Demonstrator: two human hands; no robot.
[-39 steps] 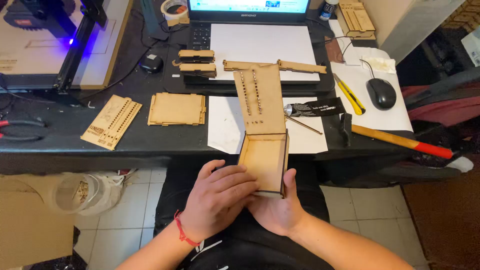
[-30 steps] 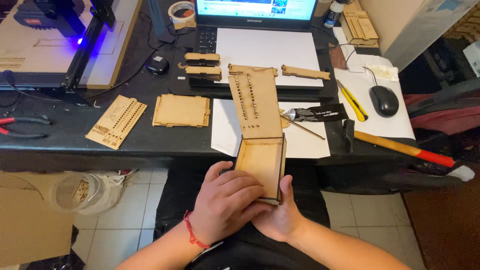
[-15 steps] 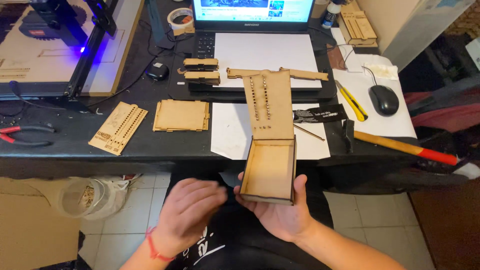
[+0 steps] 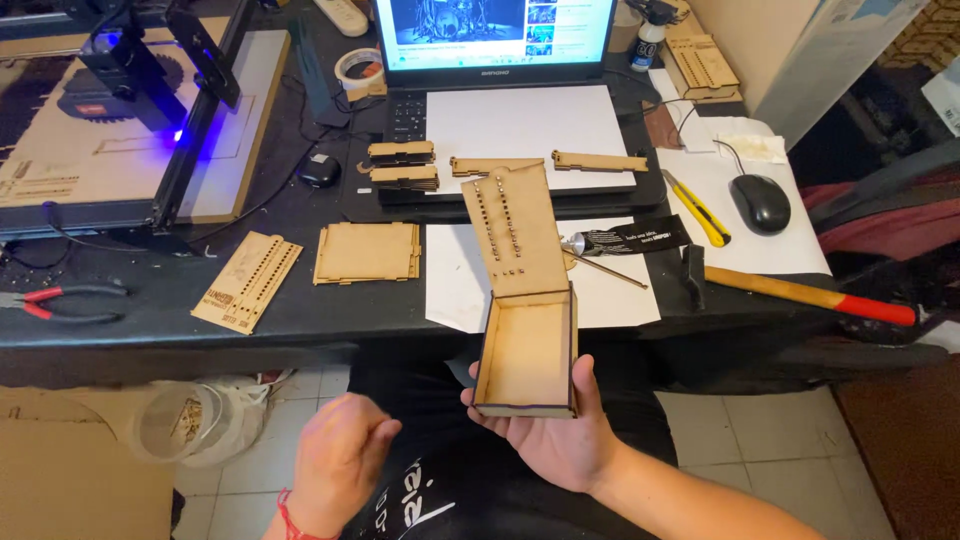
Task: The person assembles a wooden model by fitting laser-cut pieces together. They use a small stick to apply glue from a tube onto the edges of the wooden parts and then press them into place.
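At lower centre, the right hand (image 4: 560,435) cradles an open wooden box (image 4: 527,352), apparently mid-assembly; the left hand (image 4: 340,460), loosely curled and empty, hovers lower left.

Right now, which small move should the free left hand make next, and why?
Probably back to the open shallow wooden box. Only the right hand carries it, from beneath on the palm, and its perforated wooden lid stands open, while the left hand hangs loosely curled, holding nothing.

Dark desk (image 4: 300,318) beyond the fingers, bearing laptop (image 4: 497,95), hammer (image 4: 800,292), mouse (image 4: 760,203), pliers (image 4: 62,302), glue tube (image 4: 625,240), wooden panels (image 4: 367,252), engraver (image 4: 110,120) far left.
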